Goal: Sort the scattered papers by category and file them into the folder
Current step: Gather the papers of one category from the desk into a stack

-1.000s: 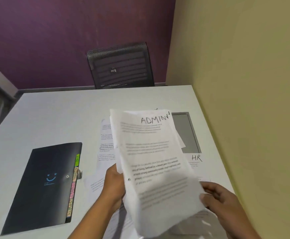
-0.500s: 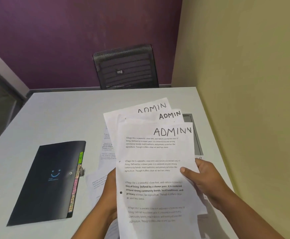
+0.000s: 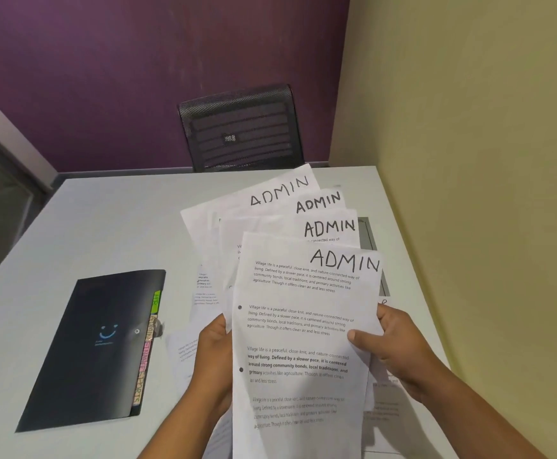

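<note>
Left hand (image 3: 216,356) and right hand (image 3: 393,346) each grip an edge of the fanned ADMIN papers (image 3: 303,326), held above the counter (image 3: 104,226). The folder (image 3: 98,346) lies closed to the left, apart. Risk: the loose fan may slip into the unsorted sheets (image 3: 204,286) beneath. Three headings showed earlier; four show now.

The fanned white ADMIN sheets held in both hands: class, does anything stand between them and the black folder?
Nothing upright. Loose white printed sheets lie flat on the grey table between the fanned white ADMIN sheets and the black tabbed folder, whose cover lies closed.
</note>
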`<state>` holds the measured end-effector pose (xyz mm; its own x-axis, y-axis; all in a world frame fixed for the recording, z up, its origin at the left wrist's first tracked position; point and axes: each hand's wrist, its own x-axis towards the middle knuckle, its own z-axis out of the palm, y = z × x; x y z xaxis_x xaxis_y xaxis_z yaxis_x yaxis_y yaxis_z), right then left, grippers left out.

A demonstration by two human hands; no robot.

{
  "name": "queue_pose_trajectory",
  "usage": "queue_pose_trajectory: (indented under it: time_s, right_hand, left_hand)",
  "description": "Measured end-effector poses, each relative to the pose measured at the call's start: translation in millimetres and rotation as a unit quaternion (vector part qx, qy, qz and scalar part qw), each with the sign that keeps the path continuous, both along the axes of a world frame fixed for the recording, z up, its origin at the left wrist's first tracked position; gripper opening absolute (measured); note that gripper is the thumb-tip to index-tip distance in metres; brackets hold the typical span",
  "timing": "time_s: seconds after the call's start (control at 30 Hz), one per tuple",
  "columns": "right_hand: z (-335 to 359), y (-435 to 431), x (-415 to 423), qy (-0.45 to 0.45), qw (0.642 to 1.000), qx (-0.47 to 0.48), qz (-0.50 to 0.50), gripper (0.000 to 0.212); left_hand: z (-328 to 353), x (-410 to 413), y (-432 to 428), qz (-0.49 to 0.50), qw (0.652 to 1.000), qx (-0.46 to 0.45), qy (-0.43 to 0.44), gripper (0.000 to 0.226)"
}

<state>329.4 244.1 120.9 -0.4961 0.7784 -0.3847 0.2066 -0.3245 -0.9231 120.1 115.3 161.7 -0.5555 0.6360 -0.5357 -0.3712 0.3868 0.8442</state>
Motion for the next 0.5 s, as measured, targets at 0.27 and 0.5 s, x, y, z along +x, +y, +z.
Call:
queue_pose_trajectory:
  time_s: [0.27,0.5]
  right_hand:
    - [-4.9,-3.2,3.3,-0.003,1.0,-0.003,-0.018,0.031]
    - [-3.4,-8.0,0.3,0.005,0.998,0.032,-0.054,0.018]
  left_hand:
    - [-6.5,-4.2,0.6,-0.022,1.0,0.005,-0.003,0.034]
    - [-12.1,-5.6,-1.9,-0.063,0.996,0.066,-0.025,0.021]
